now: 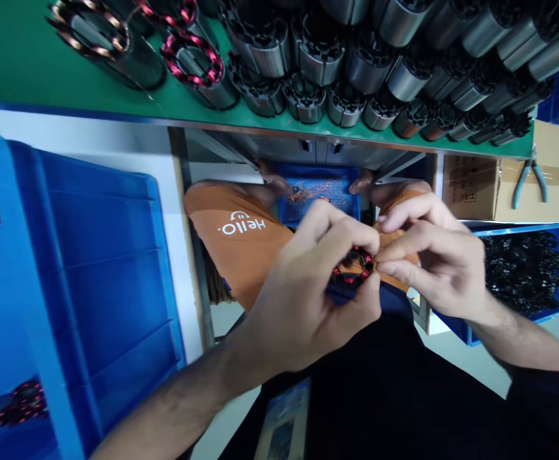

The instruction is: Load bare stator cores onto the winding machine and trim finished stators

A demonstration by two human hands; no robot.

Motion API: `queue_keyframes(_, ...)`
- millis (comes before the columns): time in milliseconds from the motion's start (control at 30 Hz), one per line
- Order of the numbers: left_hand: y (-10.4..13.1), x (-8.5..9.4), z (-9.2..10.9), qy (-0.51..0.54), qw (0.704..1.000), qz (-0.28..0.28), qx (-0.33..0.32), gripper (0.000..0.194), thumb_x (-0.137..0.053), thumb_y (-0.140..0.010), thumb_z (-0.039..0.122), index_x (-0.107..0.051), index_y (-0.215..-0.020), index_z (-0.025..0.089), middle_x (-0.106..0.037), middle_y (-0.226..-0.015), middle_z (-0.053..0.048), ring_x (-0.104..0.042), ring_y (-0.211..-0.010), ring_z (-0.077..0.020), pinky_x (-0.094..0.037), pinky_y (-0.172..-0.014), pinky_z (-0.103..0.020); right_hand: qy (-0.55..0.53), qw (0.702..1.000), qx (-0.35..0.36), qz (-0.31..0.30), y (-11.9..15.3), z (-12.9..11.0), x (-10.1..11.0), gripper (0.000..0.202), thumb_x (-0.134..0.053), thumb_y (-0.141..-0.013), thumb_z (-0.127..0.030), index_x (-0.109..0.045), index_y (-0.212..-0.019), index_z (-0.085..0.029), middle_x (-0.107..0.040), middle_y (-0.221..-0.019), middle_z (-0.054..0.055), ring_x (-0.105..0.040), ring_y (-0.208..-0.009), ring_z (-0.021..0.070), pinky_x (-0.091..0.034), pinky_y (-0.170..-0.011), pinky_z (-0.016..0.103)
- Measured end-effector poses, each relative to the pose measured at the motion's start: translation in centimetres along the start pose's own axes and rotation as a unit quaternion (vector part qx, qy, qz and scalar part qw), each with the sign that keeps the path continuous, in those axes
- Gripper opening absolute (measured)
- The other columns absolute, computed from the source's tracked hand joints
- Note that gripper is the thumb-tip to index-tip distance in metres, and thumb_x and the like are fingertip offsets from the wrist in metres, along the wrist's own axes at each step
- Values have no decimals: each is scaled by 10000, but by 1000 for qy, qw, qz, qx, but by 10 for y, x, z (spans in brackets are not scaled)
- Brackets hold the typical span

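Observation:
My left hand (pixel 308 287) is wrapped round a motor stator (pixel 353 268), whose black end and red copper windings show between thumb and fingers. At the stator's right rim, my right hand (pixel 432 255) has thumb and fingertips pinched together. What that pinch holds is too small to make out; it may be touching the rim. Both hands are above my lap, over the orange shorts (pixel 241 236).
Rows of metal stators (pixel 317 57) stand along the green bench (pixel 20 70), several with wound copper. Blue crates (pixel 111 268) are at left. At right are pliers (pixel 531 176) on a cardboard box (pixel 471 182) and a bin of black parts (pixel 523 268). A blue tray (pixel 346 191) holds wire scraps.

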State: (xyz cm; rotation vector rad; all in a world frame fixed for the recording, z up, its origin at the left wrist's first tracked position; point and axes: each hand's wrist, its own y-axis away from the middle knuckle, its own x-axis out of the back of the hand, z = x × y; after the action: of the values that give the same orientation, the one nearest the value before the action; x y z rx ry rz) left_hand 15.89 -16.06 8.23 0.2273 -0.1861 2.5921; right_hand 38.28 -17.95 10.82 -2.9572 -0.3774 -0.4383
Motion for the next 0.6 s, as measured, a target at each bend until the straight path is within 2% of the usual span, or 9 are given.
queue_keyframes(33, 1, 2, -2, 105, 989, -73, 74, 226, -570, -1086, 449, -638, -1046, 237, -707, -876, -36, -671, -689, -168, -572, -614, -295, 33, 999, 19, -35, -2, -4, 7, 158, -952, -853, -274, -862, -979, -306, -782, -1177, 64, -762, -1150, 267, -658, -1064, 469)
queue_keyframes(100, 4, 6, -13, 277, 918, -200, 200, 499, -300, -1151, 608, -623, -1069, 236, -694, -722, -13, -567, -458, -152, -495, -459, -297, 74, 991, 33, -103, -2, -10, 15, 130, -900, -896, -233, -838, -996, -288, -803, -1259, 68, -781, -1208, 275, -675, -1073, 456)
queue_keyframes(133, 8, 7, -19, 316, 895, -214, 229, 593, -192, -1158, 645, -621, -1097, 240, -681, -664, 0, -520, -390, -150, -457, -412, -296, 73, 990, 18, -123, 0, -11, 17, 102, -861, -929, -217, -818, -1005, -268, -810, -1281, 75, -790, -1218, 265, -688, -1049, 429)
queue_keyframes(200, 16, 7, -31, 260, 939, -128, 184, 550, -332, -1137, 717, -624, -1167, 252, -700, -674, 13, -559, -410, -149, -466, -414, -283, 20, 989, -61, -129, 7, -7, 14, 43, -802, -984, -229, -766, -1006, -221, -824, -1281, 103, -811, -1191, 240, -708, -964, 366)
queue_keyframes(267, 24, 3, -35, 43, 998, 33, 32, 503, -754, -978, 692, -636, -1227, 271, -774, -837, -3, -717, -616, -175, -568, -529, -282, -79, 975, -171, -121, 15, 0, 8, 130, -790, -1012, -297, -723, -981, -190, -839, -1229, 120, -831, -1115, 218, -712, -873, 324)
queue_keyframes(333, 30, -3, -29, -168, 974, 109, -107, 585, -978, -806, 537, -668, -1228, 279, -816, -1005, -25, -798, -819, -214, -648, -680, -307, -157, 951, -234, -125, 20, 6, 3, 196, -775, -1032, -349, -701, -964, -180, -844, -1192, 118, -837, -1046, 199, -712, -838, 318)
queue_keyframes(433, 28, -10, -12, -234, 956, 94, -148, 368, -897, -874, 317, -705, -1187, 294, -837, -1058, -2, -819, -891, -205, -671, -777, -308, -104, 969, -183, -126, 15, 7, 6, 141, -779, -1025, -336, -743, -972, -211, -830, -1246, 116, -823, -1095, 221, -720, -900, 378)
queue_keyframes(533, 19, -5, 0, -72, 997, 2, -31, 228, -754, -917, 233, -735, -1141, 266, -831, -1002, 13, -807, -848, -181, -667, -758, -287, 28, 981, -51, -184, 0, 3, 21, 98, -896, -918, -343, -830, -991, -345, -846, -1145, 15, -812, -1001, 225, -723, -897, 407)
queue_keyframes(600, 15, 2, 2, 49, 992, -103, 46, 156, -693, -954, 225, -747, -1099, 245, -810, -927, 29, -785, -783, -157, -645, -703, -256, 59, 985, -32, -160, -8, 1, 33, 180, -988, -809, -436, -840, -911, -425, -838, -969, -53, -790, -848, 206, -718, -806, 386)
